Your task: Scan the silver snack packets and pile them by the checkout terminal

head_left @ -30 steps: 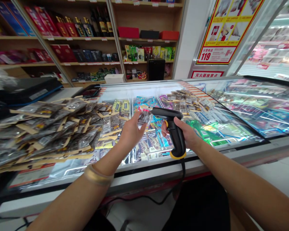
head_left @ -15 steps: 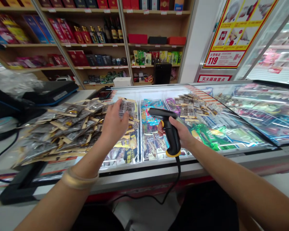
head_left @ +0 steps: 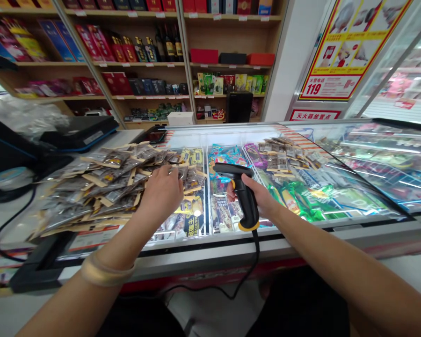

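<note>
My right hand (head_left: 254, 194) grips a black barcode scanner (head_left: 243, 194) with yellow trim by its handle, above the freezer's glass top. Its head points left, and its cord hangs below. My left hand (head_left: 164, 191) is at the right side of a large pile of clear packets (head_left: 108, 182) with tan paper edges and dark contents. Its fingers are curled on a packet (head_left: 182, 172) that shows beyond the fingertips; the hand hides most of the grip. A few similar packets (head_left: 196, 178) lie to its right.
A second, smaller pile of packets (head_left: 284, 157) lies on the freezer (head_left: 210, 260) at right. Colourful packaged goods show through the glass. A phone (head_left: 157, 135) lies at the back. Dark counter equipment (head_left: 80, 133) stands at left; shelves of boxes and bottles line the back.
My left hand has come down and slightly left, its fingers going from spread to curled over a packet. My right hand with the barcode scanner has barely moved. The view has shifted slightly.
</note>
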`<state>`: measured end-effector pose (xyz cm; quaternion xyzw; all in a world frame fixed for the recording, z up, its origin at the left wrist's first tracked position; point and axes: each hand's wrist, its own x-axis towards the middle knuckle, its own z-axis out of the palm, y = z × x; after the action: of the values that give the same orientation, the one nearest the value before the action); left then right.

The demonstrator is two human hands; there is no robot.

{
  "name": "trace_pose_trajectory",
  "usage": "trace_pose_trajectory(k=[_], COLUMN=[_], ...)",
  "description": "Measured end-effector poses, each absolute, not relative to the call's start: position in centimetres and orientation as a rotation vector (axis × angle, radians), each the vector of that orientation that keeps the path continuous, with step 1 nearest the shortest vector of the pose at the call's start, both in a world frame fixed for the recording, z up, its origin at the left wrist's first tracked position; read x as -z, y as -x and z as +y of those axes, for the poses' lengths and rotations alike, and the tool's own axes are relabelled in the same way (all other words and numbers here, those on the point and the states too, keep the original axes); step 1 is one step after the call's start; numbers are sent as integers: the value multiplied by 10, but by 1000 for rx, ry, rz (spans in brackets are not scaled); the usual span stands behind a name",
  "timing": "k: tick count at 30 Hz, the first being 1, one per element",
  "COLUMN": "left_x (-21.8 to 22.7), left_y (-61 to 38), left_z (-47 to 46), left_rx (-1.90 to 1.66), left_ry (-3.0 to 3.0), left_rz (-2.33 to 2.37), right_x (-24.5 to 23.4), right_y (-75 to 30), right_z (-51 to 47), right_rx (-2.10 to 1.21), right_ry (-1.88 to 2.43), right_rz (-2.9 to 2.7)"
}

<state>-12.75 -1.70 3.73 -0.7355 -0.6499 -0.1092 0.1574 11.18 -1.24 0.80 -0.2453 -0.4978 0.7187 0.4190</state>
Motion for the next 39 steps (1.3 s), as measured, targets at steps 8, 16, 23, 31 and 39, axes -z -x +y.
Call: trace_pose_trajectory(k=[8, 16, 23, 31, 39], left_x=[-42, -41, -32, -19, 0], left_y=[81, -10, -97, -131, -73], left_z=[-13, 25, 81, 103, 76], left_rx=[484, 654, 559, 591, 1815], left_ry=[2293, 2618, 2667, 2532, 2587], left_rz=[-1735, -1783, -2048, -2363, -2492], right_x=[-17, -14, -2, 0, -3], right_y=[-143, -247, -288, -280, -278], right_z=[-11, -17, -21, -22, -30], right_rx=[-1659, -1433, -1343, -1356, -1407], right_ry=[618, 761, 817, 833, 808], right_rz=[-1221, -1038, -861, -880, -957])
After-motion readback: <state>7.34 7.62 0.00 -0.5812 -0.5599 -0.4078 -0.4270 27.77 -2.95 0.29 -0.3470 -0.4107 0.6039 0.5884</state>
